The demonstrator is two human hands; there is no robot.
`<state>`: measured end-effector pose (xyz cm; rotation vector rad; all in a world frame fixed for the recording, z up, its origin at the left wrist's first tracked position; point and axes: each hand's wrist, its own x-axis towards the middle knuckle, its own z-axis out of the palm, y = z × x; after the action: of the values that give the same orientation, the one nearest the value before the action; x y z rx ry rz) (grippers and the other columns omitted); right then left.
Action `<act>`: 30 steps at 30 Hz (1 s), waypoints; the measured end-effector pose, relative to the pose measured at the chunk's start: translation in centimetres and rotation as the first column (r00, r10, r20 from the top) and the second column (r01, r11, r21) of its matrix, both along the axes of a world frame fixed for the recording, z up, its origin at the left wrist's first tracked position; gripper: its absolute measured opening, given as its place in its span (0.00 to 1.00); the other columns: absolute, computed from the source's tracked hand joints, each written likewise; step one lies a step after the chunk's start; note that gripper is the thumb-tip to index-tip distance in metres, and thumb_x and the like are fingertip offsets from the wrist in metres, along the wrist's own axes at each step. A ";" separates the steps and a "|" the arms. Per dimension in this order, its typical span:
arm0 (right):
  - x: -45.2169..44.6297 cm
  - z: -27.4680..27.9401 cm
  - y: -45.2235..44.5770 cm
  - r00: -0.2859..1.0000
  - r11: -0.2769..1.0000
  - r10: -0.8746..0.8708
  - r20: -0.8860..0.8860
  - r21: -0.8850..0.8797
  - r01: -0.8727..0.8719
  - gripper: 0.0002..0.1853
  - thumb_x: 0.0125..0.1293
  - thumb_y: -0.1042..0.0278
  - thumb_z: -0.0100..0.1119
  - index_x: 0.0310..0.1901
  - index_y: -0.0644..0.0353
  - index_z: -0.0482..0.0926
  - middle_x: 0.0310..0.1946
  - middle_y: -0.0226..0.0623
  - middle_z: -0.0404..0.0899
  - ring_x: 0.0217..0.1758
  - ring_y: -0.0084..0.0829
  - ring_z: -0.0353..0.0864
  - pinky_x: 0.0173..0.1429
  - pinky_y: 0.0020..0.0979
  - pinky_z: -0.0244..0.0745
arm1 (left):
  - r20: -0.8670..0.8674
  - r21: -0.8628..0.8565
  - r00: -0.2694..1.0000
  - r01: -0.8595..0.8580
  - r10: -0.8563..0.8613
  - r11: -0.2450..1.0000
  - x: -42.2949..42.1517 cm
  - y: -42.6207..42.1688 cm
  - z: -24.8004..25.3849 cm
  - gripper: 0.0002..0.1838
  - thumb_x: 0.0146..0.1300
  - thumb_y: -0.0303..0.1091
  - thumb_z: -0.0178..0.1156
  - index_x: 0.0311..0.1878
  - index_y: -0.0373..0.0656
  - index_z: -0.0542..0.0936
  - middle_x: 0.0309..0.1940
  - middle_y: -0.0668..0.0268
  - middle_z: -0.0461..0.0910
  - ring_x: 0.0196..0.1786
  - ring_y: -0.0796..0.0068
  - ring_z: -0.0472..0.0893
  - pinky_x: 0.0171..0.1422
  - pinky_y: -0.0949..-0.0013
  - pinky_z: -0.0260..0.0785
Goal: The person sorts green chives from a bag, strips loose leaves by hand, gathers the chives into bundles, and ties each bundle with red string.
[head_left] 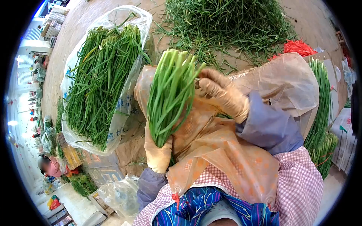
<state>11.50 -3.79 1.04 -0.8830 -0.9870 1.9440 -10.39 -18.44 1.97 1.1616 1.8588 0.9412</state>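
Observation:
My left hand, in a tan glove, is closed round the lower, leafy part of a bunch of garlic chives. The bunch stands upright with its pale cut ends at the top. Just right of those ends is my gloved right hand, its fingers curled in beside a loose leaf; what they pinch, if anything, is too small to make out. Beneath both hands, a translucent orange-patterned plastic apron covers my lap. To the left, an open clear plastic bag holds many more chives lying lengthwise.
Loose green trimmings form a large heap on the floor ahead. Red ties lie at the right, near tied bundles of chives. A crumpled clear bag is at lower left. A person in pink is farther left.

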 end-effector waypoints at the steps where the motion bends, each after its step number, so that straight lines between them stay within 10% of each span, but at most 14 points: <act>1: -0.4 -0.1 -0.5 0.988 0.997 0.039 -0.149 -0.060 -0.048 0.27 0.70 0.48 0.58 0.63 0.56 0.70 0.52 0.33 0.77 0.51 0.24 0.75 0.56 0.28 0.71 | -0.078 0.081 0.996 0.035 -0.029 0.996 1.3 0.5 1.1 0.42 0.55 0.15 0.58 0.75 0.40 0.58 0.58 0.53 0.78 0.60 0.65 0.78 0.65 0.68 0.69; 5: -1.3 -0.8 -1.3 0.842 0.953 0.066 -0.536 -0.217 -0.213 0.44 0.64 0.40 0.62 0.72 0.58 0.58 0.68 0.36 0.67 0.71 0.31 0.65 0.76 0.38 0.58 | -0.236 0.162 0.971 0.087 -0.047 0.983 1.5 -0.3 0.1 0.47 0.49 0.11 0.55 0.77 0.43 0.54 0.58 0.49 0.77 0.60 0.58 0.79 0.63 0.65 0.71; 12: -0.3 -1.2 -2.0 0.814 0.976 0.173 -0.554 -0.016 -0.218 0.52 0.60 0.36 0.64 0.75 0.57 0.51 0.73 0.36 0.60 0.75 0.33 0.59 0.79 0.38 0.50 | -0.442 0.047 0.894 0.100 -0.069 0.994 0.9 -1.1 0.9 0.53 0.40 0.14 0.58 0.77 0.38 0.52 0.58 0.46 0.74 0.54 0.47 0.80 0.55 0.58 0.74; 18: -1.7 -3.9 -0.1 0.787 0.870 -0.168 -0.593 -0.465 -0.165 0.32 0.65 0.45 0.63 0.62 0.60 0.72 0.54 0.44 0.80 0.55 0.41 0.83 0.60 0.46 0.80 | -0.704 -0.191 0.571 0.421 -0.423 0.887 1.0 -2.1 2.0 0.57 0.40 0.24 0.69 0.76 0.38 0.51 0.58 0.47 0.70 0.52 0.45 0.76 0.50 0.52 0.72; 23: -2.8 -7.4 0.8 0.643 0.825 -0.190 -0.742 -0.475 -0.305 0.23 0.65 0.59 0.66 0.57 0.63 0.75 0.50 0.45 0.82 0.52 0.41 0.84 0.60 0.49 0.79 | -0.421 -0.323 0.608 0.593 -0.673 0.738 -0.9 -1.2 5.4 0.55 0.43 0.37 0.76 0.74 0.35 0.56 0.63 0.43 0.65 0.62 0.42 0.71 0.64 0.55 0.68; 27: -2.7 -6.9 1.1 0.607 0.796 -0.176 -0.775 -0.475 -0.375 0.21 0.64 0.63 0.65 0.56 0.64 0.76 0.49 0.46 0.83 0.51 0.42 0.84 0.61 0.50 0.78 | 0.077 -0.205 0.828 0.559 -0.556 0.804 -3.5 0.8 8.8 0.37 0.52 0.23 0.71 0.67 0.34 0.69 0.62 0.53 0.75 0.65 0.60 0.74 0.68 0.64 0.67; 30: -2.7 -6.4 1.1 0.596 0.818 -0.140 -0.791 -0.432 -0.380 0.21 0.64 0.63 0.63 0.56 0.64 0.75 0.50 0.47 0.82 0.51 0.43 0.84 0.63 0.49 0.77 | -0.020 0.091 0.884 0.467 -0.467 0.879 -3.6 3.5 10.2 0.29 0.57 0.18 0.64 0.64 0.31 0.72 0.55 0.53 0.79 0.57 0.66 0.79 0.60 0.67 0.72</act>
<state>8.76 -2.70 -5.40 -0.1017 0.1113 2.4420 -13.95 -14.94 12.18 1.5747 1.4384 0.7517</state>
